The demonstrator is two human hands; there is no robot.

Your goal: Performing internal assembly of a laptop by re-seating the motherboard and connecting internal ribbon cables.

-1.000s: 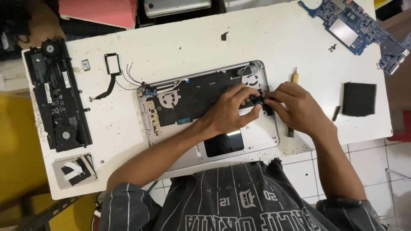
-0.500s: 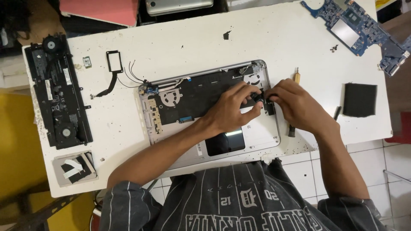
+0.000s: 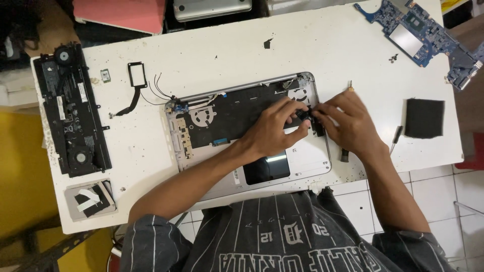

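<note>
- A person in a striped dark jersey leans over a white bench (image 3: 242,45), both bare hands working inside an opened silver laptop base (image 3: 307,161).
- The laptop base lies near the middle of the bench, its inner side up, showing a dark panel and a round fan (image 3: 203,115) towards its left end.
- The left hand (image 3: 275,128) reaches across the base from the lower left; its fingers (image 3: 295,108) are curled and pinch a small black part (image 3: 305,115) near the base's right edge.
- The right hand (image 3: 348,123) comes in from the right, its fingers closed on the same small black part, touching the left hand's fingertips. The part is mostly covered, so what it is remains unclear.
- A slim screwdriver (image 3: 397,137) lies just beside the right wrist, with a black square pad (image 3: 424,118) further right.
- A blue circuit board (image 3: 423,35) sits at the far right corner of the bench.
- At the left edge lies a long black battery-and-fan assembly (image 3: 70,111), well apart from the hands.
- Between it and the laptop base are a black rectangular frame with a ribbon cable (image 3: 136,75) and a few loose thin wires.
- A small grey tray of tape pieces (image 3: 91,200) rests at the near left corner.
</note>
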